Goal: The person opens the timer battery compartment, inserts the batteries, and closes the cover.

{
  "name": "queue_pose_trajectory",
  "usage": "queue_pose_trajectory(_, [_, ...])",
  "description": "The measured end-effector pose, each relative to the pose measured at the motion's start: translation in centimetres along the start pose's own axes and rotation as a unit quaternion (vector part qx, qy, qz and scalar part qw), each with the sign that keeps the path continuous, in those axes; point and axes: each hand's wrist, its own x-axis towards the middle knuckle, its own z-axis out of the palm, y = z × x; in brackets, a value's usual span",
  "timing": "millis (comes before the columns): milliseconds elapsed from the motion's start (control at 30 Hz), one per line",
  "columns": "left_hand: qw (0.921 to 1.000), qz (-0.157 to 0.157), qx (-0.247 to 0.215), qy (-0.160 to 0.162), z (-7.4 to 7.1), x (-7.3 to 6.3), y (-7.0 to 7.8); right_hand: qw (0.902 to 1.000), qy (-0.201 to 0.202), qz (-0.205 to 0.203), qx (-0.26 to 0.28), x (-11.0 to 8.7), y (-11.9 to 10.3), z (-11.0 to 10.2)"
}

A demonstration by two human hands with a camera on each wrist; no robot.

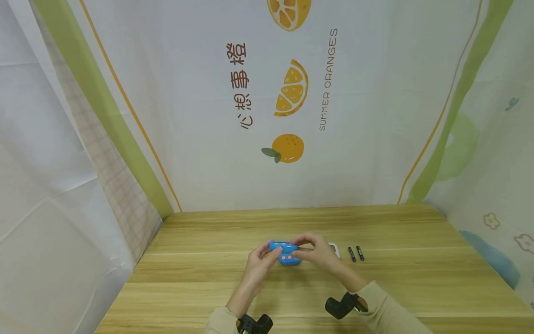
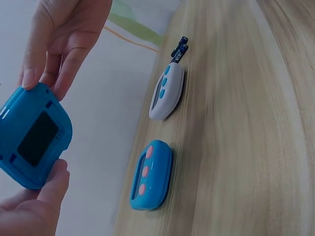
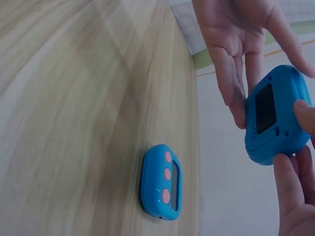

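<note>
Above the table, my left hand (image 1: 259, 265) and right hand (image 1: 320, 253) hold a blue digital timer (image 1: 288, 248) between them, gripping it by opposite ends. Pink buttons show on it in the head view. Its underside, with a dark rectangular panel (image 2: 38, 138), faces down toward the wrist cameras. Below the hands a second blue timer (image 3: 161, 183) with three pink buttons lies on the wooden table (image 1: 200, 264). Behind my right hand, partly hidden by it, lies a white timer (image 2: 167, 92) with blue buttons.
Two dark batteries (image 1: 356, 253) lie on the table to the right of the white timer. A white curtain (image 1: 200, 139) printed with oranges hangs behind the table's far edge. More printed fabric (image 1: 479, 195) hangs along the right side.
</note>
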Motion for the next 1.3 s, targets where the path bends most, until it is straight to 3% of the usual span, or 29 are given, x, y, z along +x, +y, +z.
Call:
queue_pose_trajectory(133, [0.9999,0.006,0.009,0.013,-0.1,0.0,-0.1,0.9999,-0.010,0.010,0.001,0.0,0.3,0.3])
queue_pose_trajectory(300, [0.9994,0.030,-0.018,0.003,-0.6,0.3,-0.4,0.9994,-0.015,0.024,-0.022,0.1,0.4,0.1])
queue_pose_trajectory(500, [0.9970,0.051,-0.035,-0.046,-1.7,0.4,-0.2,0.9970,-0.060,0.049,0.007,0.5,0.7,0.1])
queue_pose_trajectory(633, [0.9946,0.061,-0.016,-0.083,-3.0,0.5,-0.4,0.9938,-0.091,0.055,0.031,1.0,1.3,0.6])
queue_pose_trajectory(700, [0.9944,0.061,0.007,-0.086,-3.7,0.6,-0.5,0.9935,-0.096,0.047,0.039,1.3,1.6,1.0])
queue_pose_trajectory(967, [0.9890,0.051,0.115,-0.078,-6.8,1.2,-1.1,0.9970,-0.069,0.034,0.010,2.6,2.9,3.5])
queue_pose_trajectory(1167, [0.9894,0.007,0.123,-0.076,-8.7,1.5,-1.9,0.9966,-0.038,0.069,-0.025,3.3,3.9,5.9])
queue_pose_trajectory(1300, [0.9900,0.004,0.128,-0.059,-9.5,1.9,-2.8,0.9932,-0.006,0.104,-0.053,3.6,4.8,7.6])
